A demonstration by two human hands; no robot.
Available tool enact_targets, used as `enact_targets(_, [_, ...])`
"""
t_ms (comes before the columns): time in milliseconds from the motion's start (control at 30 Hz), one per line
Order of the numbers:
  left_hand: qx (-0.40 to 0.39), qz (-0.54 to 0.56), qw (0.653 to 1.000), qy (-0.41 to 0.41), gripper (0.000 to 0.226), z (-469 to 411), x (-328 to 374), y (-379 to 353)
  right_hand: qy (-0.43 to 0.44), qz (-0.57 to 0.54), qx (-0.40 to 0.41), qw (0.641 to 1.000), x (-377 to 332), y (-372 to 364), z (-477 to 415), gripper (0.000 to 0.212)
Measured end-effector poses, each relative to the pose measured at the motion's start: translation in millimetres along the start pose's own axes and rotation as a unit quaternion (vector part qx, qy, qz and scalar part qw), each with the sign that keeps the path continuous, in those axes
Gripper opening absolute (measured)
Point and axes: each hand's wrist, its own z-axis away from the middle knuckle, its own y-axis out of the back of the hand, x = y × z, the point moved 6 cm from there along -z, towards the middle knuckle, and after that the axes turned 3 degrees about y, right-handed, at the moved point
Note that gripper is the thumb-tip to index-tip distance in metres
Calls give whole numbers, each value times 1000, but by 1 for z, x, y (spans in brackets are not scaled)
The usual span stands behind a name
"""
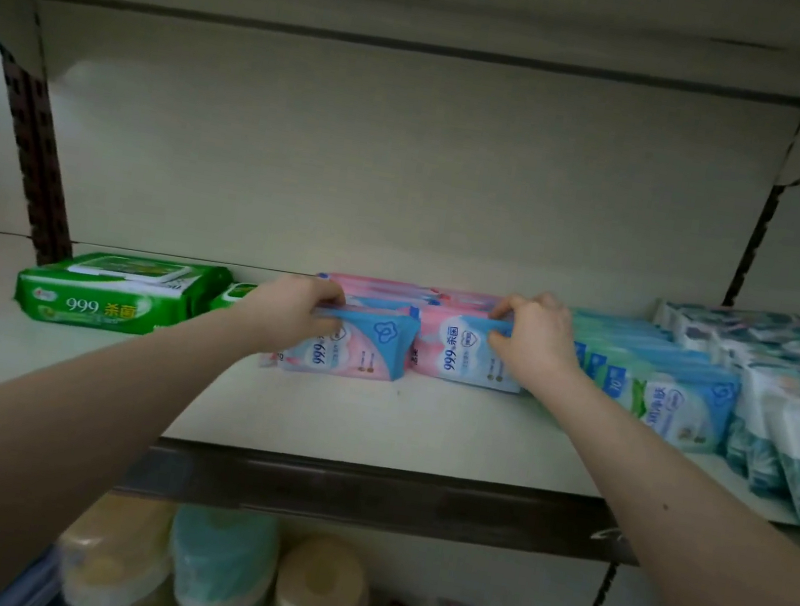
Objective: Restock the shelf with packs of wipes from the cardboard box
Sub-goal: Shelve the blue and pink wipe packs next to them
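Note:
Two rows of pink-and-blue wipes packs stand upright in the middle of the white shelf (pixel 369 423). My left hand (pixel 296 308) grips the top edge of the front pack of the left row (pixel 360 348), which leans forward. My right hand (pixel 532 340) grips the top of the front pack of the right row (pixel 452 354), thumb in front and fingers behind. More pink packs (pixel 414 294) stand behind both. The cardboard box is out of view.
A green wipes pack (pixel 114 294) lies flat at the left, a smaller green one behind my left wrist. Teal-and-blue packs (pixel 660 388) and white-and-teal packs (pixel 796 414) fill the right side. The shelf below holds round yellow and teal items (pixel 217 571).

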Motion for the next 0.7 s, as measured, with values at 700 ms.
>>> enact_targets(700, [47, -86, 995, 15, 31, -14, 6, -3, 117, 194, -28, 974, -25, -2, -10, 35])
